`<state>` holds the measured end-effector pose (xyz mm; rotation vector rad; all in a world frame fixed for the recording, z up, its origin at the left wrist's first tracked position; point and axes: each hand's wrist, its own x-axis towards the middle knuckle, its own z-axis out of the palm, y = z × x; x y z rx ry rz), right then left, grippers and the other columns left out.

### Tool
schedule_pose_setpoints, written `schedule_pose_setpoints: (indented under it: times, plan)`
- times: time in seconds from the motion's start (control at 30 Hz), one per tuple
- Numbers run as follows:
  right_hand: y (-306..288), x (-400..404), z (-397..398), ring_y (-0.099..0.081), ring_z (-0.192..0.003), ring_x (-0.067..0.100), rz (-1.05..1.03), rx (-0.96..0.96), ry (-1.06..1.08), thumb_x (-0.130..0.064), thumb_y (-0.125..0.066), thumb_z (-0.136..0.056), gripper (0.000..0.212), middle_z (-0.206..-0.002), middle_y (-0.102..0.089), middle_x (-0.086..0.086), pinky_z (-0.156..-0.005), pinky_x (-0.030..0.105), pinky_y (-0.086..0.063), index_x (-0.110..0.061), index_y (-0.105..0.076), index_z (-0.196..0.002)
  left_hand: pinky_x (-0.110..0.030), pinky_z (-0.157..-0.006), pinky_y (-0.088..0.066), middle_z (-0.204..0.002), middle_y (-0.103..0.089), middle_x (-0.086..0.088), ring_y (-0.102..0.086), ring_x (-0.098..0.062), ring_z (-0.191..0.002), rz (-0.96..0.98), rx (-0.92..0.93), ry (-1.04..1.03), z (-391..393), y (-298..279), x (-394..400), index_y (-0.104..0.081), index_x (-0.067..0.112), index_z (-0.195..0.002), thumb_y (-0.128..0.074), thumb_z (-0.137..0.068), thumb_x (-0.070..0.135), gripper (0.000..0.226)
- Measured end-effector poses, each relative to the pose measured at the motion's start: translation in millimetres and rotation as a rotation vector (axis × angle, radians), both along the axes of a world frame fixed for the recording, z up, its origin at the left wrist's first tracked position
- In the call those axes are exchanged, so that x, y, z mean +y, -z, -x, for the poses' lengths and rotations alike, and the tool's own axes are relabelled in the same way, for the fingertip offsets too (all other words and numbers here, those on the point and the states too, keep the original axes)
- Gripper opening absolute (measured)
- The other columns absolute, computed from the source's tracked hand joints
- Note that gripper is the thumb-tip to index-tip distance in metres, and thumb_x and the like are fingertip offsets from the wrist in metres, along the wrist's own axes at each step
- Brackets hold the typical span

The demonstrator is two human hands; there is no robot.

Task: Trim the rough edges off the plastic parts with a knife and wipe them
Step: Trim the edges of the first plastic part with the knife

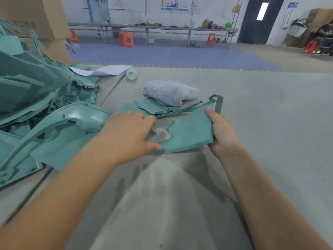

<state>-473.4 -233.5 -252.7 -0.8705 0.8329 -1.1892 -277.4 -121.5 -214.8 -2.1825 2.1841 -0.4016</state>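
A teal plastic part (191,130) lies flat on the grey floor, near the middle. The right hand (222,132) grips its right edge together with a knife (218,104), blade pointing away. The left hand (129,134) presses on it, fingers spread. A folded cloth (171,92) sits just beyond; a heap of teal parts (36,98) fills the left.

No legible text found. Dark printed characters on the cardboard box (27,24) at upper left are blurred. Wall posters (174,3) and a yellow sign (236,9) carry print too small to read.
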Motion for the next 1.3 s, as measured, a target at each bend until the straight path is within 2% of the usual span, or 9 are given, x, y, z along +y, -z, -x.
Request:
schedule_pose_setpoints:
  times: [0.23, 0.47, 0.53, 0.63, 0.77, 0.9, 1.03, 1.1, 1.3]
  plan:
    - [-10.8, 14.0, -5.7, -0.048, -0.036, 0.000, 0.125, -0.075, -0.104, -0.026, -0.049, -0.102, 0.024, -0.047, -0.053, -0.013, -0.038, 0.014, -0.040, -0.016, -0.052, -0.080, -0.040, -0.100, -0.033, -0.131, -0.042, 0.009, -0.042, -0.018, -0.119, 0.174, 0.275, 0.070, 49.4, 44.3, -2.9, -0.028, 0.038, -0.137, -0.041, -0.081, 0.069, 0.065]
    - [-21.7, 2.3, 9.8, -0.026, -0.044, 0.004, 0.318, -0.254, 0.028, -0.022, -0.041, -0.105, 0.016, -0.067, -0.050, -0.009, -0.045, 0.014, -0.035, -0.018, -0.055, -0.099, -0.041, -0.097, -0.032, -0.121, -0.049, -0.005, -0.042, -0.027, -0.113, 0.680, 0.532, 0.102, 46.0, 46.7, 5.5, -0.060, 0.021, -0.115, -0.054, -0.080, 0.044, 0.042]
    - [-20.4, 3.5, 12.0, -0.029, -0.042, 0.004, 0.334, -0.239, 0.004, -0.023, -0.042, -0.105, 0.015, -0.067, -0.051, -0.008, -0.047, 0.014, -0.039, -0.017, -0.054, -0.100, -0.036, -0.097, -0.030, -0.119, -0.047, -0.003, -0.039, -0.024, -0.111, 0.674, 0.629, 0.070, 46.3, 45.6, 4.1, -0.059, 0.021, -0.114, -0.056, -0.077, 0.044, 0.043]
    - [-21.0, 14.8, 4.4, -0.052, -0.043, -0.002, 0.362, -0.183, -0.068, -0.021, -0.044, -0.104, 0.018, -0.059, -0.060, -0.014, -0.050, 0.014, -0.046, -0.016, -0.053, -0.089, -0.040, -0.107, -0.025, -0.133, -0.044, -0.008, -0.035, -0.028, -0.125, 0.518, 0.501, 0.070, 44.6, 51.8, 1.0, -0.054, 0.019, -0.127, -0.065, -0.073, 0.045, 0.061]
    - [-22.4, 26.4, -9.0, -0.047, -0.040, 0.001, 0.385, -0.126, -0.149, -0.024, -0.050, -0.101, 0.023, -0.056, -0.054, -0.010, -0.050, 0.016, -0.044, -0.018, -0.059, -0.081, -0.048, -0.116, -0.018, -0.146, -0.039, -0.006, -0.033, -0.027, -0.136, 0.388, 0.511, 0.077, 42.6, 55.7, -4.8, -0.042, 0.024, -0.141, -0.057, -0.088, 0.045, 0.059]
    - [-28.4, 30.7, -17.1, -0.031, -0.044, 0.007, 0.346, -0.199, -0.247, -0.044, -0.042, -0.100, 0.043, -0.060, -0.046, -0.003, -0.056, 0.024, -0.032, -0.024, -0.067, -0.070, -0.043, -0.094, -0.041, -0.124, -0.057, -0.006, -0.054, -0.028, -0.108, 0.437, 0.608, 0.116, 37.5, 52.1, -11.2, -0.046, 0.026, -0.140, -0.047, -0.097, 0.028, 0.044]
    - [-35.9, 31.7, -16.4, -0.030, -0.051, 0.014, 0.286, -0.251, -0.271, -0.053, -0.015, -0.102, 0.072, -0.062, -0.044, 0.003, -0.055, 0.027, -0.025, -0.021, -0.065, -0.061, -0.032, -0.057, -0.036, -0.071, -0.052, 0.011, -0.055, -0.018, -0.069, 0.552, 0.730, 0.125, 31.1, 38.5, -13.1, -0.049, 0.038, -0.109, -0.038, -0.100, 0.033, 0.015]
    - [-35.9, 33.6, -17.8, -0.031, -0.053, 0.012, 0.312, -0.204, -0.219, -0.044, -0.019, -0.106, 0.069, -0.065, -0.044, 0.002, -0.056, 0.027, -0.024, -0.020, -0.065, -0.061, -0.024, -0.052, -0.030, -0.062, -0.047, 0.014, -0.048, -0.009, -0.060, 0.578, 0.759, 0.138, 31.2, 31.3, -13.4, -0.043, 0.038, -0.104, -0.036, -0.098, 0.037, 0.009]
    - [-31.4, 31.9, -19.9, -0.032, -0.053, 0.009, 0.406, -0.124, -0.143, -0.037, -0.035, -0.101, 0.049, -0.061, -0.043, -0.006, -0.054, 0.023, -0.028, -0.024, -0.058, -0.060, -0.032, -0.050, -0.030, -0.060, -0.047, 0.009, -0.047, -0.017, -0.059, 0.540, 0.628, 0.132, 34.9, 20.2, -13.2, -0.035, 0.041, -0.081, -0.026, -0.097, 0.053, 0.022]
